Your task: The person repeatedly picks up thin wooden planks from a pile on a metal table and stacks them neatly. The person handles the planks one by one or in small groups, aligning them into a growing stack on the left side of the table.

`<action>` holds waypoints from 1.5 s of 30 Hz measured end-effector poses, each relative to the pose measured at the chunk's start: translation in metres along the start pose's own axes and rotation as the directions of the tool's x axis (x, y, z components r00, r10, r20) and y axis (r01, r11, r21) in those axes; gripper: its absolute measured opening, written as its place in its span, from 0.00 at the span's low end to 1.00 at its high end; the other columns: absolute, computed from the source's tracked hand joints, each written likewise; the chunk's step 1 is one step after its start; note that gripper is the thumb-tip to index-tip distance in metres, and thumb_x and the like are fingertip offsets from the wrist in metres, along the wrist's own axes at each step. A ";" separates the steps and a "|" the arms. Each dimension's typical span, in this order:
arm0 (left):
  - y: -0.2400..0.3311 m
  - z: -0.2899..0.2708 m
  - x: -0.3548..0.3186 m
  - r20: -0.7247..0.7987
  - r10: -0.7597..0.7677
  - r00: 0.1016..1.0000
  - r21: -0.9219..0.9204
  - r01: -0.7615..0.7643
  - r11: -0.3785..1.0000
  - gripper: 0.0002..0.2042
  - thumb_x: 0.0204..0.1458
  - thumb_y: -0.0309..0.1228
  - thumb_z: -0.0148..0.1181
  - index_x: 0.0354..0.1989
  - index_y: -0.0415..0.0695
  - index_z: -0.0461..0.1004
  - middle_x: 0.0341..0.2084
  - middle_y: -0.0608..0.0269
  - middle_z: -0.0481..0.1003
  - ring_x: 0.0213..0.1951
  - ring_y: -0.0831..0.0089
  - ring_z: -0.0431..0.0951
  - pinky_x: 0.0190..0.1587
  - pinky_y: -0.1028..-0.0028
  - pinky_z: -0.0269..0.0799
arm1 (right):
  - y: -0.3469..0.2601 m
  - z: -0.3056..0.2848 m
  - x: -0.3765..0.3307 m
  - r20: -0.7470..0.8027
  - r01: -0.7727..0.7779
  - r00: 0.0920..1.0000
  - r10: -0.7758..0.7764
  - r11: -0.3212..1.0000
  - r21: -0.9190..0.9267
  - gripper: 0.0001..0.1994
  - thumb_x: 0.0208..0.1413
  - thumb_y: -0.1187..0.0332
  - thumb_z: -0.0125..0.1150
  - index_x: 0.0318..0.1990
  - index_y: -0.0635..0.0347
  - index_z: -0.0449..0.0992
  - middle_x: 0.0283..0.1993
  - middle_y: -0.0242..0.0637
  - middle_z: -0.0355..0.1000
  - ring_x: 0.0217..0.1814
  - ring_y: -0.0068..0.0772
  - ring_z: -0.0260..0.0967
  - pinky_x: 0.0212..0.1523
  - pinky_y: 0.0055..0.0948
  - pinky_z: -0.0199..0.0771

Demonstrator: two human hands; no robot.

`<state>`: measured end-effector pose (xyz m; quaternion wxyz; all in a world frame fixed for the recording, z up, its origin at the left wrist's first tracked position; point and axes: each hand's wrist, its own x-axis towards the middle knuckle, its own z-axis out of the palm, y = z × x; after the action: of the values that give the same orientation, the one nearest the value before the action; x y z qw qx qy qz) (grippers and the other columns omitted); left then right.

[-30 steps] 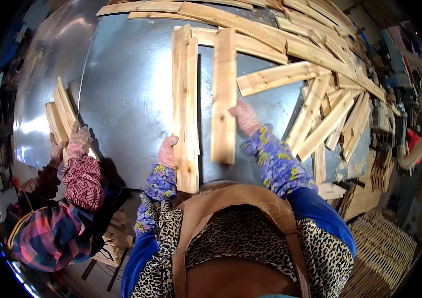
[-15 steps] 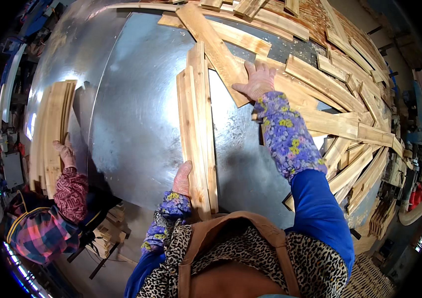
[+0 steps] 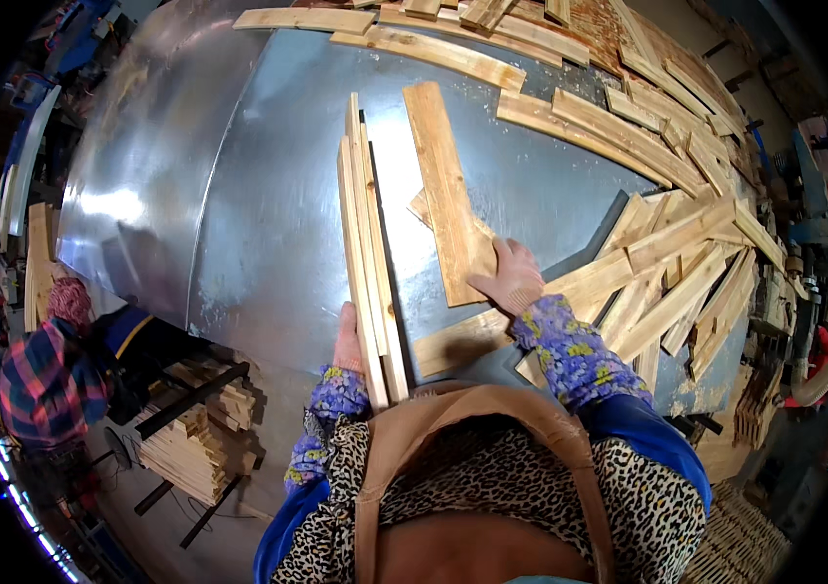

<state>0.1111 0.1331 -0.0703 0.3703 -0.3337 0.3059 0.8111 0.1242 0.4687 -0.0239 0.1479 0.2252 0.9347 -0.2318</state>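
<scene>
My left hand (image 3: 347, 339) is closed against the left side of a small bundle of long, narrow wooden boards (image 3: 359, 243). They stand on edge, side by side, their near ends close to my apron; part of my fingers is hidden behind them. My right hand (image 3: 513, 275) grips the near right corner of a wider flat wooden board (image 3: 441, 185), thumb on its top face. This board lies slanted to the right of the bundle, over another board whose end pokes out on its left. A further board (image 3: 462, 343) lies below my right hand, nearer to me.
Loose boards (image 3: 618, 141) lie heaped across the metal table's (image 3: 287, 127) far and right sides. At the left a co-worker in a plaid top (image 3: 54, 380) is beside upright boards (image 3: 40, 258). A stack of boards (image 3: 185, 453) stands on a rack below the table's left edge.
My right hand has pulled the wider board nearer and turned it more upright in view. The bundle at my left hand now stands on edge. The co-worker and their boards have moved further left.
</scene>
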 end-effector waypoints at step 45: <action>0.026 -0.023 -0.016 0.120 0.503 0.856 0.647 -0.452 0.614 0.41 0.63 0.49 0.71 0.76 0.31 0.66 0.59 0.45 0.81 0.61 0.54 0.83 0.67 0.60 0.78 | -0.150 0.082 0.011 0.302 0.159 0.919 -0.253 0.940 0.303 0.62 0.60 0.30 0.67 0.86 0.70 0.47 0.76 0.70 0.66 0.79 0.62 0.69 0.77 0.49 0.73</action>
<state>0.1055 0.0956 -0.0658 0.2220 -0.1183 0.6605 0.7074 0.0556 0.3124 -0.0422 0.2477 0.0996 0.8733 -0.4075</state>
